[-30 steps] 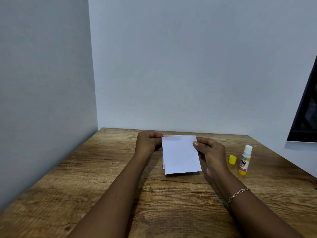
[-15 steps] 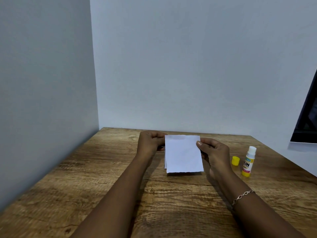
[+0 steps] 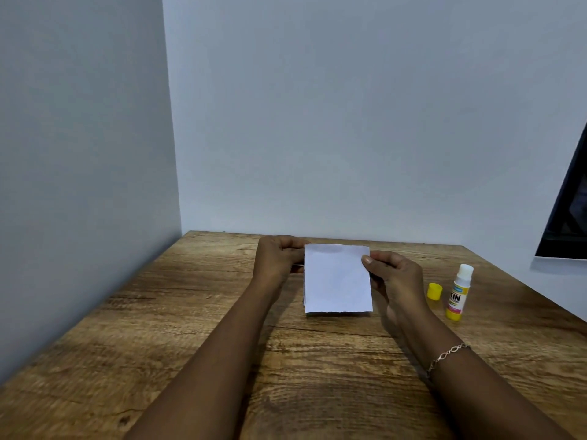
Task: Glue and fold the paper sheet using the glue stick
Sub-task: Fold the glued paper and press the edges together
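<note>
My left hand (image 3: 279, 260) and right hand (image 3: 395, 276) still pinch the folded white paper sheet (image 3: 336, 281) by its sides; nothing has moved, so I judge the glued fold is setting.

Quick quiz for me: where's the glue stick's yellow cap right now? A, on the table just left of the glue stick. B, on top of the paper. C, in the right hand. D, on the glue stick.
A: the cap sits on the table just left of the upright, uncapped glue stick, while both hands hold only the paper.
</note>
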